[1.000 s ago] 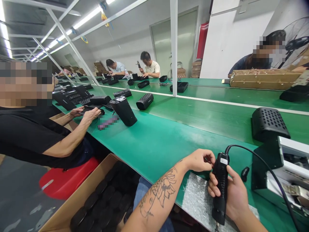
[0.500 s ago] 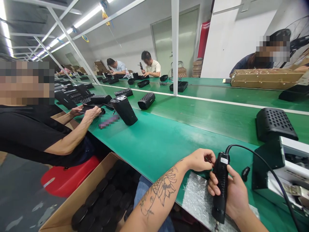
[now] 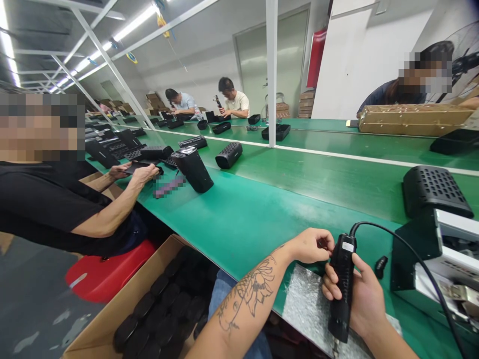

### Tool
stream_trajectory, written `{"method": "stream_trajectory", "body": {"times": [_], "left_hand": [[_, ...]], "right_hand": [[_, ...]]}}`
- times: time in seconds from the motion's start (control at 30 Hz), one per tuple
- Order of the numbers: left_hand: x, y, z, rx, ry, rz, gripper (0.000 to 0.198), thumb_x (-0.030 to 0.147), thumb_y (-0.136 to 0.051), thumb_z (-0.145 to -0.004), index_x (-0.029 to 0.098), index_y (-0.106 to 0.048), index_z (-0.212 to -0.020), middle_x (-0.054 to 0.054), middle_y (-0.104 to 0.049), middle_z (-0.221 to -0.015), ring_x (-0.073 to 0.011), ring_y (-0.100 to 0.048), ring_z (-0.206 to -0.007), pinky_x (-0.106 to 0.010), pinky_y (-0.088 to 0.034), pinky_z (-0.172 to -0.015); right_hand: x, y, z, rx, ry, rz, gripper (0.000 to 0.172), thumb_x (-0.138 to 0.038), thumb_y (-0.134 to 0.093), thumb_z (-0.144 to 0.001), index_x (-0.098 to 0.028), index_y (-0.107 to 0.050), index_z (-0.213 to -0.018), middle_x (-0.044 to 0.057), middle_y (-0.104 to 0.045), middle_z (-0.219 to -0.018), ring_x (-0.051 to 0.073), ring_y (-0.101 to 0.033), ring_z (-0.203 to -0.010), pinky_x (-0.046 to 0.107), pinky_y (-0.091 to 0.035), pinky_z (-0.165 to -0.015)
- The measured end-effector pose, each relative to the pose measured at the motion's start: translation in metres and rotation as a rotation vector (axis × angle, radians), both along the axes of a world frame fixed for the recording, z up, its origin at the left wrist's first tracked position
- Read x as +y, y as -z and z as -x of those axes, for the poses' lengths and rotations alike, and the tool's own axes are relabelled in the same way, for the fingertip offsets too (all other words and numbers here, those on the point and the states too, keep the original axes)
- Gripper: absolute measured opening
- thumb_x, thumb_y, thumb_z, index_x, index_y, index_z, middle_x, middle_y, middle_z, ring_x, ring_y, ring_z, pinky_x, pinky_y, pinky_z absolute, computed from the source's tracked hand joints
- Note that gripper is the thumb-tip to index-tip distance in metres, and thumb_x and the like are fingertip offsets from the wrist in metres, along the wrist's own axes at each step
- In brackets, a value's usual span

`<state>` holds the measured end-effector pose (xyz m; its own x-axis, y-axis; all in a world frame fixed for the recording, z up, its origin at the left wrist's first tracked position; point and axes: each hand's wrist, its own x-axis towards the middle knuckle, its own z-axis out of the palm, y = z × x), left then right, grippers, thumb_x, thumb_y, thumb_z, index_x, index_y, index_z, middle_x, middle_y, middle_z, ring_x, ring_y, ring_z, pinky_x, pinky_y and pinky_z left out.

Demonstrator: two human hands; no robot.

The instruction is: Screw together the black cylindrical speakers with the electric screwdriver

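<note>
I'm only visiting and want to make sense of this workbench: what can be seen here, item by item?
driver: one, black, upright in the right hand
cable: one, black, from the driver's top
mat: one, silver, table edge under the hands
table: one, green, across the view
grille shell: one, black, right, behind the fixture
fixture: one, black and grey, far right
box: one, brown, below the table
discs: many, black, in the box
co-worker: one, black shirt, left
stool: one, red, under the co-worker
left hand: fingertips at the driver's top
right hand: wrapped round the driver
</note>
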<state>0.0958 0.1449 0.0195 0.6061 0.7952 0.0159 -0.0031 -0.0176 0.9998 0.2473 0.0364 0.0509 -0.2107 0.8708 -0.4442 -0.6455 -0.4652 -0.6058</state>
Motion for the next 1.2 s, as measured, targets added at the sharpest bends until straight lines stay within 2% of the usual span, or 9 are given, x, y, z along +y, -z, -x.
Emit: {"method": "stream_trajectory", "body": {"times": [0.5,0.63,0.73,0.83,0.9,0.97,1.07,1.1,1.2], "left_hand": [[-0.003,-0.007,0.001,-0.014,0.001,0.036,0.024,0.005,-0.071,-0.064,0.017,-0.066,-0.085,0.004,-0.065,-0.080,-0.0085,-0.057,-0.072,-0.021,-0.046,-0.069],[-0.002,-0.007,-0.003,-0.014,-0.005,0.087,0.021,0.004,-0.071,-0.066,0.016,-0.065,-0.082,0.004,-0.066,-0.080,-0.0075,-0.059,-0.072,-0.021,-0.050,-0.072],[0.008,-0.010,-0.009,0.005,0.007,0.159,0.018,0.003,-0.069,-0.071,0.016,-0.065,-0.083,0.003,-0.069,-0.078,-0.0083,-0.066,-0.070,-0.023,-0.057,-0.075],[0.034,-0.014,-0.007,0.064,-0.023,0.217,0.017,0.005,-0.070,-0.078,0.014,-0.070,-0.092,-0.001,-0.074,-0.079,-0.0143,-0.074,-0.068,-0.032,-0.065,-0.074],[0.059,-0.016,0.008,0.125,-0.158,0.213,0.014,0.007,-0.072,-0.086,0.013,-0.073,-0.099,-0.003,-0.074,-0.082,-0.0167,-0.075,-0.069,-0.036,-0.067,-0.074],[0.087,-0.019,0.037,0.196,-0.381,0.170,0.014,0.013,-0.073,-0.096,0.012,-0.074,-0.109,-0.006,-0.076,-0.092,-0.0181,-0.076,-0.078,-0.039,-0.068,-0.080],[0.125,-0.027,0.105,0.297,-0.768,0.071,0.039,0.041,-0.074,-0.107,0.016,-0.069,-0.138,-0.012,-0.072,-0.136,-0.0252,-0.074,-0.116,-0.047,-0.067,-0.099],[0.135,-0.030,0.131,0.327,-0.908,0.038,0.043,0.042,-0.073,-0.107,0.018,-0.067,-0.142,-0.013,-0.069,-0.142,-0.0272,-0.072,-0.122,-0.050,-0.065,-0.103],[0.161,-0.038,0.209,0.401,-1.329,-0.035,0.042,0.042,-0.072,-0.108,0.019,-0.067,-0.143,-0.013,-0.068,-0.144,-0.0273,-0.072,-0.124,-0.050,-0.065,-0.105]], "right_hand": [[0.000,0.000,-0.001,0.002,0.002,-0.007,0.041,-0.062,-0.070,-0.088,-0.022,-0.065,-0.094,0.000,-0.053,-0.067,0.014,-0.043,-0.044,0.034,-0.049,-0.048],[0.000,0.000,-0.001,0.005,0.001,-0.008,0.041,-0.062,-0.070,-0.088,-0.022,-0.064,-0.092,0.000,-0.053,-0.067,0.014,-0.043,-0.044,0.034,-0.049,-0.048],[-0.001,0.000,-0.003,0.000,-0.001,0.000,0.040,-0.062,-0.069,-0.089,-0.022,-0.065,-0.095,-0.001,-0.051,-0.066,0.013,-0.042,-0.044,0.033,-0.048,-0.048],[-0.003,-0.002,-0.004,-0.009,-0.003,0.018,0.043,-0.062,-0.068,-0.089,-0.023,-0.069,-0.108,-0.002,-0.049,-0.066,0.013,-0.041,-0.044,0.032,-0.046,-0.048],[-0.003,-0.003,-0.004,-0.016,-0.002,0.037,0.046,-0.062,-0.068,-0.089,-0.024,-0.069,-0.115,-0.002,-0.048,-0.067,0.012,-0.041,-0.044,0.032,-0.046,-0.047],[-0.003,-0.003,-0.004,-0.023,0.005,0.052,0.048,-0.063,-0.067,-0.090,-0.024,-0.070,-0.119,-0.003,-0.047,-0.067,0.012,-0.040,-0.043,0.032,-0.045,-0.047],[-0.002,0.004,-0.005,-0.004,0.008,0.079,0.049,-0.064,-0.066,-0.092,-0.025,-0.071,-0.121,-0.003,-0.047,-0.067,0.012,-0.040,-0.042,0.032,-0.044,-0.048],[-0.001,0.007,-0.007,0.014,-0.005,0.090,0.049,-0.065,-0.066,-0.092,-0.025,-0.071,-0.121,-0.003,-0.047,-0.067,0.012,-0.041,-0.042,0.033,-0.045,-0.048],[0.000,0.017,-0.011,0.085,-0.073,0.118,0.051,-0.069,-0.065,-0.093,-0.026,-0.073,-0.120,-0.002,-0.050,-0.068,0.011,-0.042,-0.041,0.034,-0.045,-0.049]]}}
